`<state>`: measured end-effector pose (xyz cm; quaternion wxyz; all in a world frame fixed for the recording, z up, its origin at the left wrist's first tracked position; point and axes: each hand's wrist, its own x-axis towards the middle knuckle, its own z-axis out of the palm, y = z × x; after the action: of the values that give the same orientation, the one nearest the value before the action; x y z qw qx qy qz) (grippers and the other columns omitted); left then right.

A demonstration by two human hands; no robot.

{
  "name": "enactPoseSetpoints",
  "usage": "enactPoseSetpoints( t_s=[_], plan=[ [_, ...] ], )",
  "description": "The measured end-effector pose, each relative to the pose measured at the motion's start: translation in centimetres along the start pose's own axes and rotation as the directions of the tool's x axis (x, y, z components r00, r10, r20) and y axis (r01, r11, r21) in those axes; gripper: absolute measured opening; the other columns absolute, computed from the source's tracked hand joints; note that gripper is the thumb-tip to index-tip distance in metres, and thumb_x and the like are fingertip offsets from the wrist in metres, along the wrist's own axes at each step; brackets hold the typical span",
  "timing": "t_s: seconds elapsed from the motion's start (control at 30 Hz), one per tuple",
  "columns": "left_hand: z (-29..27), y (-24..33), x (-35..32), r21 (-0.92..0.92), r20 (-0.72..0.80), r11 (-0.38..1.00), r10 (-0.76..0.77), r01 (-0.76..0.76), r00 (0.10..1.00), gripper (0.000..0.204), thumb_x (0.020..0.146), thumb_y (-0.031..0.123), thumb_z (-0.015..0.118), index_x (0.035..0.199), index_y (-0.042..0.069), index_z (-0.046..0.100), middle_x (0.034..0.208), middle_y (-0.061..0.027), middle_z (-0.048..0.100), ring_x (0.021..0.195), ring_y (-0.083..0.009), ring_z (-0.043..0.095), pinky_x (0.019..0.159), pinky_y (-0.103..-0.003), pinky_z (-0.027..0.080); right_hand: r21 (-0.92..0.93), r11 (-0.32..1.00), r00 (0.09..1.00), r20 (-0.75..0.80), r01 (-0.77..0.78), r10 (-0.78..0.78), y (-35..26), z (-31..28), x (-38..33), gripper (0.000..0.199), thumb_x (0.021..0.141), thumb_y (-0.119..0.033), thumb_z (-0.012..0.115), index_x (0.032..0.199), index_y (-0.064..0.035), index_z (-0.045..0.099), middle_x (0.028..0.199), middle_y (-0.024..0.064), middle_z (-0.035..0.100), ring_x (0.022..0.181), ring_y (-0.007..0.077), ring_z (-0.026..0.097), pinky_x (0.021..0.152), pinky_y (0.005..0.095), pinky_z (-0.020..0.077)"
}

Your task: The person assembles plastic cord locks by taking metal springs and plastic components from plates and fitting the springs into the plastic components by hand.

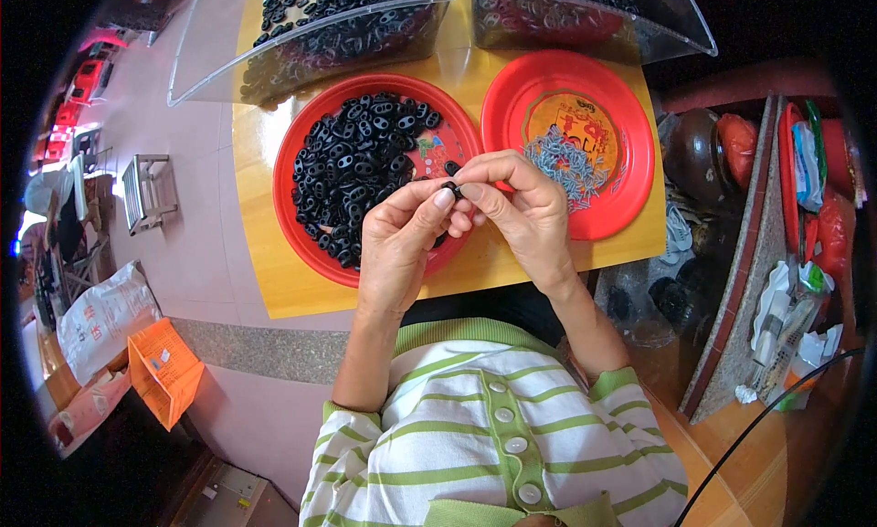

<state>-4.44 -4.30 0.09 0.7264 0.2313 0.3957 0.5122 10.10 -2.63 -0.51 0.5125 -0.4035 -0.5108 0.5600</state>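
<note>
My left hand [398, 237] and my right hand [528, 218] meet over the gap between two red plates. A small black two-holed piece [451, 190] is pinched between their fingertips. Whether the right fingers also grip a tiny pin cannot be made out. Under and left of my left hand, the left red plate [286, 198] bears a heap of black oval two-holed pieces [352, 152]. Close beyond my right hand, the right red plate [642, 152] has a pile of small grey pins [568, 166] on it.
Two clear plastic bins [365, 32] of black pieces stand along the far side of the yellow table [254, 175]. A metal stool [146, 194] is on the floor at left, with an orange box [164, 372] nearer. Jars [692, 152] and bags fill the right side; a black cable [767, 408] hangs there.
</note>
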Motion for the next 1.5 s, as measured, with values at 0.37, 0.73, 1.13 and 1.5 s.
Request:
enactPoseSetpoints(
  t_s=[0.37,0.73,1.13,1.5],
  plan=[
    [-0.8,-0.5,0.2,0.193,-0.003,0.981,-0.002,0.002,1.000,0.015,0.090,0.009,0.053,0.093,-0.003,0.061,0.081,-0.0063,0.063,0.068,-0.0082,0.057,0.063,-0.019,0.047,0.123,0.990,0.997,-0.015,-0.073,0.075,1.4,0.1,-1.1,0.009,0.088,-0.003,0.055,0.095,-0.0008,0.059,0.087,0.0037,0.061,0.072,0.0073,0.059,0.064,0.0201,0.0487],
    [-1.1,-0.2,0.0,0.189,0.027,0.982,-0.021,0.016,0.999,0.013,0.090,0.007,0.054,0.093,-0.003,0.061,0.082,-0.0058,0.063,0.069,-0.0078,0.057,0.065,-0.019,0.047,-0.049,0.997,0.998,-0.028,-0.057,0.055,0.8,0.2,-1.1,0.007,0.087,-0.003,0.055,0.093,-0.0008,0.059,0.081,0.0029,0.063,0.071,0.0074,0.060,0.063,0.0209,0.0497],
    [-3.5,-1.1,-0.8,0.107,0.079,0.994,0.011,-0.020,0.997,0.014,0.090,0.006,0.053,0.098,-0.002,0.060,0.087,-0.0057,0.061,0.073,-0.0084,0.057,0.069,-0.021,0.047,-0.471,0.882,0.987,0.139,-0.006,0.081,0.5,0.2,3.9,0.014,0.084,-0.004,0.059,0.097,-0.0012,0.062,0.084,0.0058,0.062,0.059,0.0079,0.057,0.054,0.0215,0.0476],
    [-3.3,-1.0,-0.6,0.097,0.161,0.992,0.069,-0.085,0.985,0.013,0.089,0.006,0.053,0.095,-0.004,0.059,0.085,-0.0085,0.060,0.071,-0.0112,0.059,0.066,-0.022,0.049,-0.681,0.658,0.939,0.318,0.321,-0.128,3.3,3.2,7.3,0.018,0.075,-0.003,0.061,0.093,-0.0010,0.059,0.089,0.0146,0.056,0.084,0.0321,0.057,0.073,0.0402,0.0472]
  ],
)
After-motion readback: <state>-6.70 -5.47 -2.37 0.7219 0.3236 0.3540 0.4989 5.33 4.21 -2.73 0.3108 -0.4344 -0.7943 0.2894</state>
